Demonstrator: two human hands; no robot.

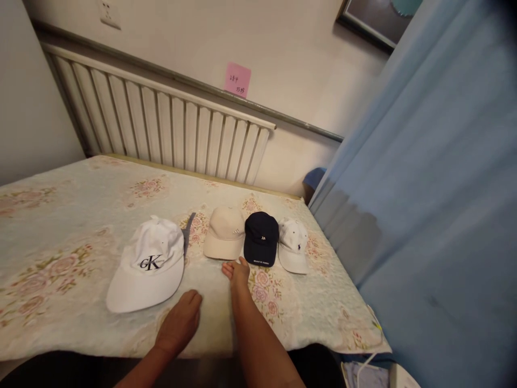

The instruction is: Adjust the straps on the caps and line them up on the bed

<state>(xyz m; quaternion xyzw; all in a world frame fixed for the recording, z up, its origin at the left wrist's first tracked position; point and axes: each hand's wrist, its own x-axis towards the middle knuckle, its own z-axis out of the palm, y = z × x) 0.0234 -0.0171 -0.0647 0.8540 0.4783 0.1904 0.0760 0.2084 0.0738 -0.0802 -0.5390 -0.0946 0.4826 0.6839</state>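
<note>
Several caps lie on a floral bedspread [60,215]. A large white cap with a black logo [149,265] sits at the left, its strap sticking out behind. To its right lie a beige cap [224,233], a dark navy cap [261,238] and a small white cap [293,244] in a row. My left hand [180,322] rests palm down on the bedspread, just below the large white cap's brim, holding nothing. My right hand [237,272] stretches forward with fingers out, its tips just short of the beige and navy caps' brims.
A white slatted headboard or radiator [161,121] stands behind the bed against the wall, with a pink sticky note [237,80] above it. A blue curtain [436,205] hangs close on the right. White items [375,372] lie on the floor at lower right.
</note>
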